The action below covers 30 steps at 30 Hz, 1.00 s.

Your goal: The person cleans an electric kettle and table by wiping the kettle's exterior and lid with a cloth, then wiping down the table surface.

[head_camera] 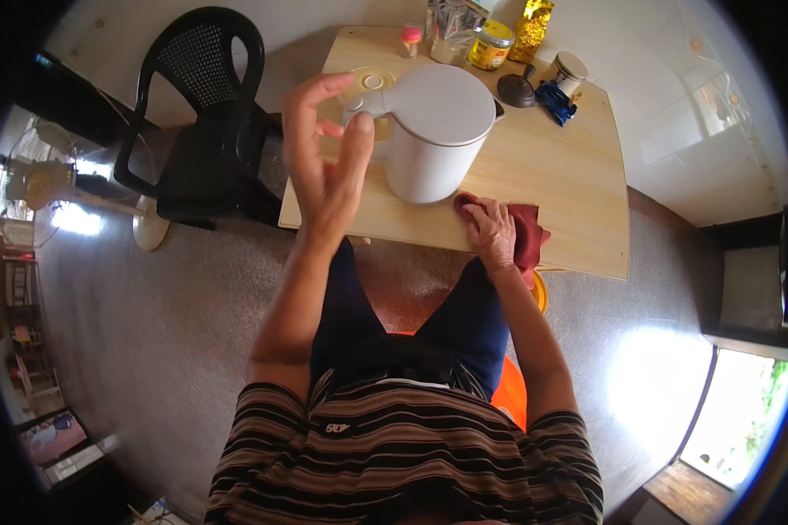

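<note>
A white electric kettle (pixel 430 151) stands upright near the front edge of the wooden table, its lid down and its handle side to the left. My left hand (pixel 331 154) is raised at that handle side, fingers spread and curved, thumb tip close to the lid button; no firm grip shows. Low at the table's front edge, my right hand (pixel 494 233) has its fingers on the rim of a small reddish-brown round clay vessel (pixel 463 201). A dark red cloth (pixel 528 230) lies against that hand and hangs over the edge.
At the table's (pixel 565 177) back stand a pink-capped jar (pixel 411 41), a yellow-labelled jar (pixel 491 46), a gold pouch (pixel 532 29) and a pale canister (pixel 568 71). A dark clay lid (pixel 517 90) and blue packet (pixel 557 104) lie before them. A black plastic chair (pixel 203 144) stands left.
</note>
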Motion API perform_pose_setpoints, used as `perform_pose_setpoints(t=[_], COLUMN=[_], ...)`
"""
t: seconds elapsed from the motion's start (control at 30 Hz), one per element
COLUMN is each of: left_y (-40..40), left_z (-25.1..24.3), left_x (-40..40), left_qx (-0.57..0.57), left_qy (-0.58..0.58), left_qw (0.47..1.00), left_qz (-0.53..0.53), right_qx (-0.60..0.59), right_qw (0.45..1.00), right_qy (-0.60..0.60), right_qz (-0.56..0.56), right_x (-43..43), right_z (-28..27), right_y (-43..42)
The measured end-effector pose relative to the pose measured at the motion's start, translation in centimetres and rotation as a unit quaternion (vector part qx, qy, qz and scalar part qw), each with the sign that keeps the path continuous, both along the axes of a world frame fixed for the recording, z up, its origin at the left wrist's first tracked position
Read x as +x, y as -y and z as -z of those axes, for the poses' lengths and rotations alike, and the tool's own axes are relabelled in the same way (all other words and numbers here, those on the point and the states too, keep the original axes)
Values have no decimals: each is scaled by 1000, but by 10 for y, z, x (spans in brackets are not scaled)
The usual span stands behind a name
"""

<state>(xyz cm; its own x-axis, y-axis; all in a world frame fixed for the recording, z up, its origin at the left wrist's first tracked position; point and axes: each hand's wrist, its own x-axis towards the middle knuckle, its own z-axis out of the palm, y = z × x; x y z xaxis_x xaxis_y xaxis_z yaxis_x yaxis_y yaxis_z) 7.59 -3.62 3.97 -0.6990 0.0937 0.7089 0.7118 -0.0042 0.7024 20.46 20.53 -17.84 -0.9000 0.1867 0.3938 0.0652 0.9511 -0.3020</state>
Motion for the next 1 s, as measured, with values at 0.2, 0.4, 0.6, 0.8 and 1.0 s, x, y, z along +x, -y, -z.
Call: perform_pose_setpoints(t=[0.2, 0.4, 0.6, 0.8, 1.0], left_y=[9, 21, 25, -7, -64], left_z=[104, 105, 122, 128, 142], left_x=[-49, -73, -60, -45, -54], left_qx=[-74, -138, -37, 11, 21], left_qy=[125, 243, 310, 278, 225], left_qw=[989, 957, 931, 960, 974], left_qz=[43, 84, 189, 39, -28], right_qx=[14, 30, 25, 30, 17], right_qw=[996, 989, 986, 986, 988], right_qy=[-19, -30, -34, -35, -26], right_qz=[81, 144, 159, 160, 151], right_x=[-34, -56, -50, -53, -53], right_z=[13, 21, 23, 26, 19], right_y=[-17, -35, -31, -31, -29])
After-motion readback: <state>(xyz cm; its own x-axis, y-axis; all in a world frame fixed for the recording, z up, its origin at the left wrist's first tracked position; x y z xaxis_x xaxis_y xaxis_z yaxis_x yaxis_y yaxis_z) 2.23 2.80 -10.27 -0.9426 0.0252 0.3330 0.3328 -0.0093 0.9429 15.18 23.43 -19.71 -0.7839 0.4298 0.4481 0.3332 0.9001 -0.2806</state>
